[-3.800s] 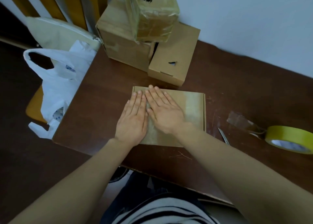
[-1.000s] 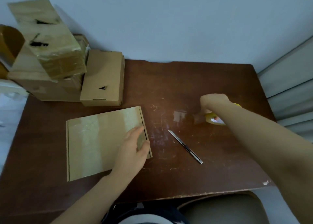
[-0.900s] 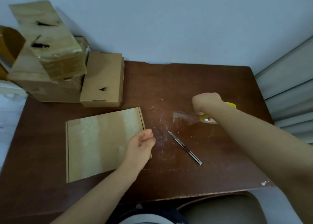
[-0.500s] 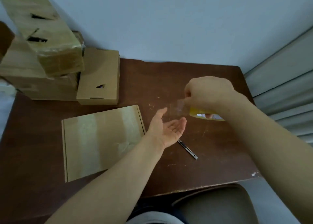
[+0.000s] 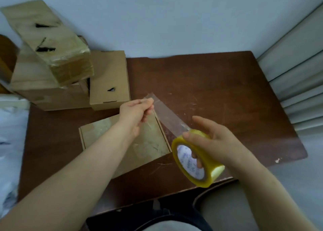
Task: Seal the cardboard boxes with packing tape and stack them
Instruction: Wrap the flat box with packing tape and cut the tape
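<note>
Currently the left hand (image 5: 136,111) is pinching the free end of the tape strip (image 5: 167,115) between thumb and fingertips. The right hand (image 5: 209,139) is clamping the tape roll (image 5: 197,159), thumb on the rim and fingers inside the core. The strip is spanning both grips. Directly below the left grip, the flat box (image 5: 122,143) is lying on the table (image 5: 227,90); beyond it, the stacked boxes (image 5: 52,55) are sitting. Any slack is risking a strip folding onto itself or landing askew.

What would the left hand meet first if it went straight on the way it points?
Probably nothing: the left hand pinches the tape strip, and beyond it only bare table lies below, up to the wall. Depth is unclear.
</note>
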`<state>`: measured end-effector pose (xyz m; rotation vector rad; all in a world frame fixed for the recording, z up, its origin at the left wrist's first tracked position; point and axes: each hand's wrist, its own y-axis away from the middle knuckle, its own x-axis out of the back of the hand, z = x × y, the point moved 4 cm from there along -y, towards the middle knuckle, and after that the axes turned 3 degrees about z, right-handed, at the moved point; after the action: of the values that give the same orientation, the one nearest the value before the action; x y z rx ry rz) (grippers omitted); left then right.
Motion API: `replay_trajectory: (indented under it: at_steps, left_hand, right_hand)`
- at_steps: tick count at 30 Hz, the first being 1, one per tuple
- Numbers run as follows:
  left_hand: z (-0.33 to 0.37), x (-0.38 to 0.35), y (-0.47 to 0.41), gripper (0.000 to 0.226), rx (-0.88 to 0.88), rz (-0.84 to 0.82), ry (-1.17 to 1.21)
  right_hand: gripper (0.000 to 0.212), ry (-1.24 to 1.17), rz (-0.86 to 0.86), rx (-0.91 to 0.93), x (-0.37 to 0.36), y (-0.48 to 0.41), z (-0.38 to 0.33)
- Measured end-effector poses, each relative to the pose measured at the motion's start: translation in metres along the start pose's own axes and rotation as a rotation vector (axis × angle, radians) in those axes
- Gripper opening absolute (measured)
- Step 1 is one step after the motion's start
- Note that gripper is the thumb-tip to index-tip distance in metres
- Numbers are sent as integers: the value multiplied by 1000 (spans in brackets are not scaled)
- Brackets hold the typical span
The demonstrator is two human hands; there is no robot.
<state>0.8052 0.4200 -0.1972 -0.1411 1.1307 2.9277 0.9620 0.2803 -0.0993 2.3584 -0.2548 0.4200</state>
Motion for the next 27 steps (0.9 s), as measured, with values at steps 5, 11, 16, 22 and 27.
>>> replay_trajectory:
  at_steps: [5,11,16,22,27]
  left_hand:
    - [10,10,-10,11,-607,49,-635]
    - [-26,29,-27,23,-714,-35,-1199]
    - [-37,35,-16,23,-801,64,-1085]
    - [-53,34,-2,16,-652,157,-763]
    - [-59,23,-6,24,-569,202,-814]
  right_hand:
    - [47,-194,51,33,-39,6,28]
    - [54,-138,-14,55,-56,3,50]
    - [49,-131,-61,66,-58,7,63]
    - [52,-53,-27,148,-52,24,87]
    - [32,-85,-4,259,-64,35,85]
